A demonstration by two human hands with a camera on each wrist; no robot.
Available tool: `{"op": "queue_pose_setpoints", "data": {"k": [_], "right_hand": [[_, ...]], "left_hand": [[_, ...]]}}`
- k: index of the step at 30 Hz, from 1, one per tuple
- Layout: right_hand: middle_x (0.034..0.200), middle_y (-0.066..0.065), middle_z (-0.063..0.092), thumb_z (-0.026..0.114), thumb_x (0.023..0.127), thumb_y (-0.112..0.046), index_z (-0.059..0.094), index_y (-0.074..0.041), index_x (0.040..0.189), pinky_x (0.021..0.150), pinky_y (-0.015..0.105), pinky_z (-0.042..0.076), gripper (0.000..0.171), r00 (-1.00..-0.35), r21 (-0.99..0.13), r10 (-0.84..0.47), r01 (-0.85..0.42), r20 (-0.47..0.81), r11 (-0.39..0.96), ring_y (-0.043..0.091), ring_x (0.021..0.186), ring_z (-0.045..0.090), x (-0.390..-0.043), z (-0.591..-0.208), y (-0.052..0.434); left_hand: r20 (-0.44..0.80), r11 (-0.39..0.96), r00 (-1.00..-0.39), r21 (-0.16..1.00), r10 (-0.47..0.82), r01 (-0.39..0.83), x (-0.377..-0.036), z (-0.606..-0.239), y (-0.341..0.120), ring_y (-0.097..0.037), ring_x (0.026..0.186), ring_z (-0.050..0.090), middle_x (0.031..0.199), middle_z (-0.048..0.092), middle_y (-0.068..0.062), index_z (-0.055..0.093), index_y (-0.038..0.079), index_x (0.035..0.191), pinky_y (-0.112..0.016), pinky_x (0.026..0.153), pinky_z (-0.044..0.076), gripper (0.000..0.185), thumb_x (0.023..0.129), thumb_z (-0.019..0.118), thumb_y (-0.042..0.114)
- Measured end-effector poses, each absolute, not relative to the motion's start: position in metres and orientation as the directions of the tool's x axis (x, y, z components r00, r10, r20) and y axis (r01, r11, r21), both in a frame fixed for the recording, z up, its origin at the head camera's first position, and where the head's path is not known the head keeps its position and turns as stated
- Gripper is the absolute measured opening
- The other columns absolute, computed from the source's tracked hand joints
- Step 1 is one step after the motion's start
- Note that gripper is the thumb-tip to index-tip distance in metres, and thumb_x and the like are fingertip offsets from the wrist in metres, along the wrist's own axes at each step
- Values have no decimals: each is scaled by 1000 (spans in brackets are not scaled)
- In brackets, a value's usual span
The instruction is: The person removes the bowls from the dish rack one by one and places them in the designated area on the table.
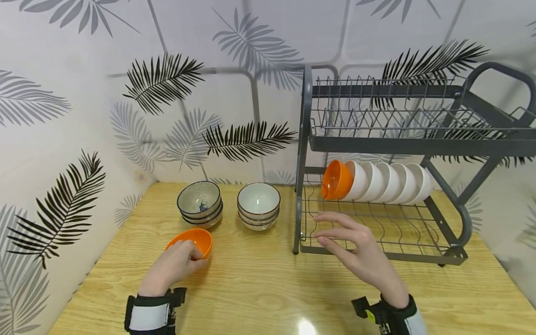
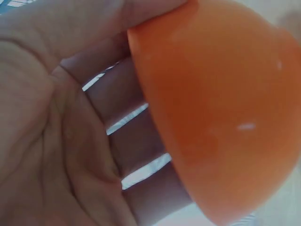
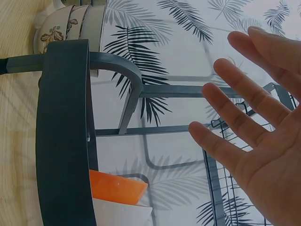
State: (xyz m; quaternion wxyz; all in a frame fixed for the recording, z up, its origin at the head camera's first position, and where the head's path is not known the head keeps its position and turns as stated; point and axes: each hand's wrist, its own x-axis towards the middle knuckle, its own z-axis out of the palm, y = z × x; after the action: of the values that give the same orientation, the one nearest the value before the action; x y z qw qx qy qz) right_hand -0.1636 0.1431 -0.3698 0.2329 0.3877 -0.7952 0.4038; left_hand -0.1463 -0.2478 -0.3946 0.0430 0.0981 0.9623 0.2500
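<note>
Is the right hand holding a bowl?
No, the right hand is empty, while the left hand grips an orange bowl.

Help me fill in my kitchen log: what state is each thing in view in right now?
Left hand: gripping a bowl's rim.
Held orange bowl: in the left hand; whether lifted is unclear.
Right hand: holding nothing, fingers apart.
Racked orange bowl: on edge, beside the white bowls.
White bowls: on edge in a row.
Left stack: nested, upright.
Right stack: nested, upright.
Rack: standing, lower tier holding bowls.
</note>
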Motion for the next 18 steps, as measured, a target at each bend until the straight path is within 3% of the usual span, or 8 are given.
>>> {"op": "queue_pose_setpoints", "data": {"k": [6, 11, 18], "right_hand": [[123, 11, 70, 77, 78, 11, 79, -10, 96, 108, 10, 42, 28, -593, -463, -427, -803, 682, 375, 8, 126, 59, -164, -370, 144], [123, 13, 70, 77, 78, 10, 79, -9, 96, 108, 10, 42, 27, -599, -466, -430, -799, 676, 381, 9, 126, 59, -165, -371, 145], [124, 14, 69, 77, 79, 10, 79, -8, 97, 109, 10, 41, 26, -604, -475, -426, -795, 674, 377, 8, 128, 58, -164, -371, 146]], "left_hand": [[-75, 861, -977, 491, 198, 136, -152, -407, -255, -7, 51, 23, 52, 21, 11, 34, 19, 49, -19, 52, 12, 55, 87, 74, 9], [-125, 850, -975, 518, 181, 92, -156, -414, -260, -8, 51, 23, 52, 23, 10, 36, 19, 49, -20, 53, 12, 50, 79, 73, 3], [-173, 872, -981, 490, 81, -14, -156, -416, -259, -13, 59, 40, 56, 42, 6, 65, 10, 60, -23, 55, 26, 22, 76, 79, 6]]}}
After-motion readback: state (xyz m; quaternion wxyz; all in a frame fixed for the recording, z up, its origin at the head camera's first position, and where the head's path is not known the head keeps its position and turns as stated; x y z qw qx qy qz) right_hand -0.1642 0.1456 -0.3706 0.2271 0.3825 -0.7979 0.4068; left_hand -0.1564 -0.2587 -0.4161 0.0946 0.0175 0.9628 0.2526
